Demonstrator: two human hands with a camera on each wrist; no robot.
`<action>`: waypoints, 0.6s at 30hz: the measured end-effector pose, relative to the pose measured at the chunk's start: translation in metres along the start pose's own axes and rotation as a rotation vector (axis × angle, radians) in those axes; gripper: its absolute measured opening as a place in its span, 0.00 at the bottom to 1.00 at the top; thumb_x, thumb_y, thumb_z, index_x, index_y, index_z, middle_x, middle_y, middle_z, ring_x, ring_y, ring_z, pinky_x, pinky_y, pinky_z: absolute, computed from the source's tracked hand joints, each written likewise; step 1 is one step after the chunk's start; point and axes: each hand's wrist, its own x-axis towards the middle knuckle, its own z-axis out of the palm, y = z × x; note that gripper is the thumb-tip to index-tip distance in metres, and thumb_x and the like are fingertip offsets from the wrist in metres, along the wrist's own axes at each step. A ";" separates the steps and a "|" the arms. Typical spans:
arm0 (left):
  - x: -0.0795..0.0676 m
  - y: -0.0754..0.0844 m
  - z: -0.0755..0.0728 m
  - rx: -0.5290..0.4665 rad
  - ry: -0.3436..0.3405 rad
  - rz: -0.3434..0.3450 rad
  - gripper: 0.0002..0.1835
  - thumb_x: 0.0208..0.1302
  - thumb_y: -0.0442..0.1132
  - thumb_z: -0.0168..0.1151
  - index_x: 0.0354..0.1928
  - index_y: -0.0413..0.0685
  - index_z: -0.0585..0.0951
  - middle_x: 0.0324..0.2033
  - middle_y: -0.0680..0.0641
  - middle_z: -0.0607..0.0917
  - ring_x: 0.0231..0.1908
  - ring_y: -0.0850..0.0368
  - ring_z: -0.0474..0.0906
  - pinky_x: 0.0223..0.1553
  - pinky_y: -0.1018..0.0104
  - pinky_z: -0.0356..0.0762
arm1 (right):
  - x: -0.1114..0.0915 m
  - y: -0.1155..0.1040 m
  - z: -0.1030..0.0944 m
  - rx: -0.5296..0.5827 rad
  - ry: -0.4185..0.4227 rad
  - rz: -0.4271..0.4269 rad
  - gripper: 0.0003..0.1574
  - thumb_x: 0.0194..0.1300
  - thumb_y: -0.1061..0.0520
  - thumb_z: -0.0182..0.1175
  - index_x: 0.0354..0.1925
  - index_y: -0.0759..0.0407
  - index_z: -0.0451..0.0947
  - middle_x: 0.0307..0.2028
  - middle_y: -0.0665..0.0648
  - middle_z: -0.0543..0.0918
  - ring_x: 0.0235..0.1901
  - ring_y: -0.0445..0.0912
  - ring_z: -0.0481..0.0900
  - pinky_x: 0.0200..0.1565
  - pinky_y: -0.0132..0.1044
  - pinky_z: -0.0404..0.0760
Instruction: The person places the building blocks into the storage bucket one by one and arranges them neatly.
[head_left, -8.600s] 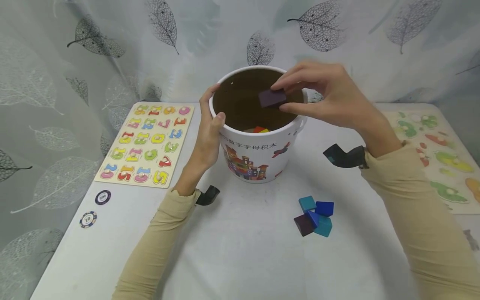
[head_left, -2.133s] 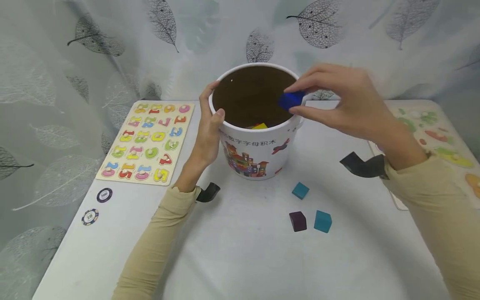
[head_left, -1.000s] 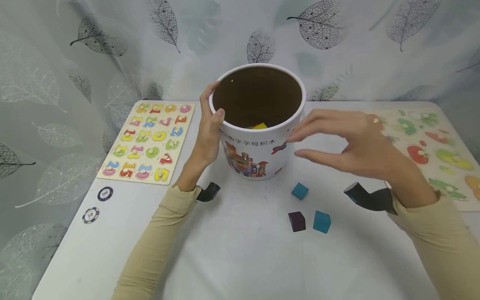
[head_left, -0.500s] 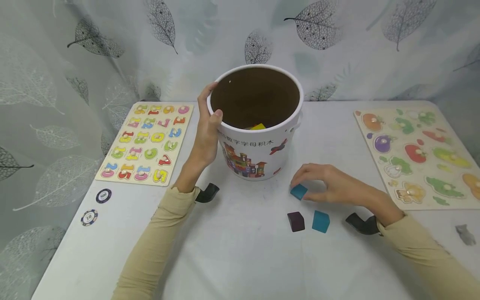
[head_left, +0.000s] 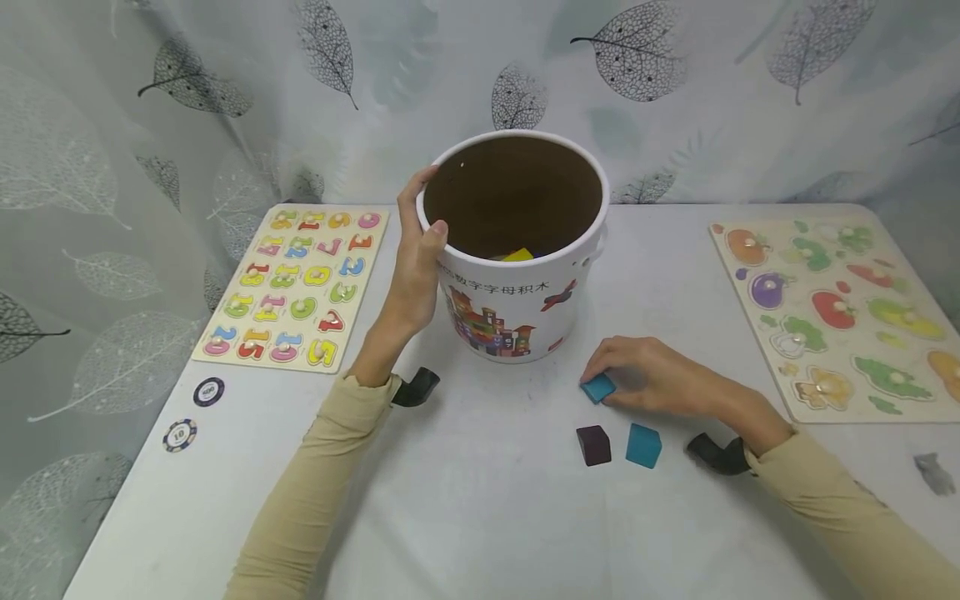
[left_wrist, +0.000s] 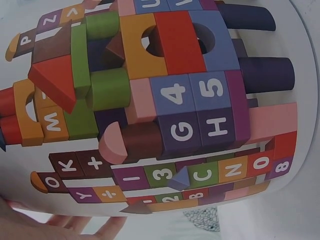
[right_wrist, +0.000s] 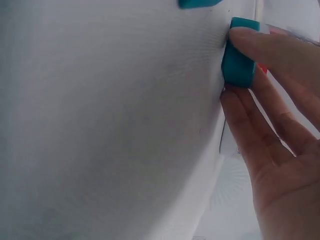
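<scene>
A white bucket (head_left: 510, 308) printed with toy-block pictures stands at the back middle. My left hand (head_left: 416, 267) grips its rim at the left, thumb over the edge; the left wrist view shows the printed wall (left_wrist: 185, 115) close up. Inside, a yellow block (head_left: 517, 255) shows low down; the rest of the contents is mostly hidden. In front of the bucket my right hand (head_left: 652, 375) pinches a teal block (head_left: 597, 388) between thumb and fingers, low at the table. Nearer to me lie a dark purple block (head_left: 594, 445) and another teal block (head_left: 643, 445), apart from each other.
A number puzzle board (head_left: 294, 287) lies left of the bucket, a vegetable puzzle board (head_left: 832, 308) to the right. Two poker chips, one dark (head_left: 208, 392) and one lighter (head_left: 180, 435), rest near the left edge. A small grey piece (head_left: 934, 473) lies far right.
The pile of blocks has shrunk to three. A purple block, then a blue one, was held at the bucket; my right hand then came down to a teal block. My left hand stayed put.
</scene>
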 end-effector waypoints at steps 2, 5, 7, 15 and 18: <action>0.000 0.000 0.000 -0.005 -0.001 0.005 0.47 0.58 0.68 0.43 0.74 0.51 0.48 0.71 0.43 0.60 0.66 0.44 0.63 0.65 0.39 0.62 | 0.000 -0.003 -0.001 -0.003 0.010 0.003 0.23 0.50 0.64 0.73 0.45 0.47 0.84 0.43 0.39 0.82 0.44 0.34 0.78 0.50 0.35 0.81; 0.000 0.000 -0.001 -0.009 -0.003 0.009 0.46 0.59 0.67 0.42 0.74 0.51 0.48 0.71 0.44 0.59 0.66 0.44 0.62 0.65 0.39 0.62 | 0.002 -0.010 -0.010 0.014 0.034 -0.009 0.24 0.51 0.64 0.73 0.46 0.46 0.83 0.44 0.39 0.82 0.44 0.33 0.79 0.51 0.34 0.80; -0.001 0.000 -0.001 -0.006 -0.001 0.011 0.46 0.59 0.66 0.42 0.74 0.51 0.48 0.71 0.44 0.59 0.67 0.44 0.62 0.65 0.39 0.61 | 0.005 -0.018 -0.020 0.035 0.060 -0.041 0.25 0.50 0.64 0.74 0.47 0.45 0.83 0.44 0.39 0.82 0.44 0.34 0.79 0.51 0.31 0.80; 0.000 -0.001 -0.001 -0.021 0.004 0.002 0.58 0.51 0.82 0.45 0.74 0.50 0.48 0.70 0.42 0.61 0.66 0.41 0.62 0.65 0.39 0.62 | 0.024 -0.062 -0.085 0.121 0.186 -0.301 0.32 0.42 0.67 0.77 0.49 0.52 0.83 0.45 0.45 0.85 0.46 0.36 0.81 0.50 0.23 0.77; 0.000 -0.001 0.000 -0.013 0.001 -0.005 0.60 0.50 0.83 0.45 0.74 0.49 0.48 0.70 0.42 0.61 0.66 0.41 0.62 0.65 0.39 0.62 | 0.035 -0.076 -0.109 0.102 0.272 -0.381 0.30 0.42 0.67 0.77 0.47 0.59 0.84 0.45 0.53 0.86 0.48 0.38 0.81 0.53 0.24 0.76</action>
